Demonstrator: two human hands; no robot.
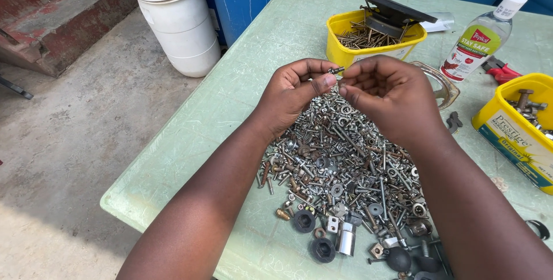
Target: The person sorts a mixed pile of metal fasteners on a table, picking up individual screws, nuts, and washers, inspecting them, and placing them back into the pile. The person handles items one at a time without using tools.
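My left hand (292, 94) and my right hand (389, 95) meet above a heap of mixed metal screws, nuts, bolts and washers (340, 167) on a pale green table (230, 107). Between the fingertips of both hands sits a small bolt with a nut (336, 71). Both hands pinch it, thumbs and forefingers touching it from either side. The hands hide the far end of the heap.
A yellow tub of nails (368, 41) with a black part on top stands behind the hands. A clear bottle (481, 38), red pliers (502, 72) and a second yellow tub (518, 130) are at the right. A white drum (181, 26) stands on the concrete floor left of the table.
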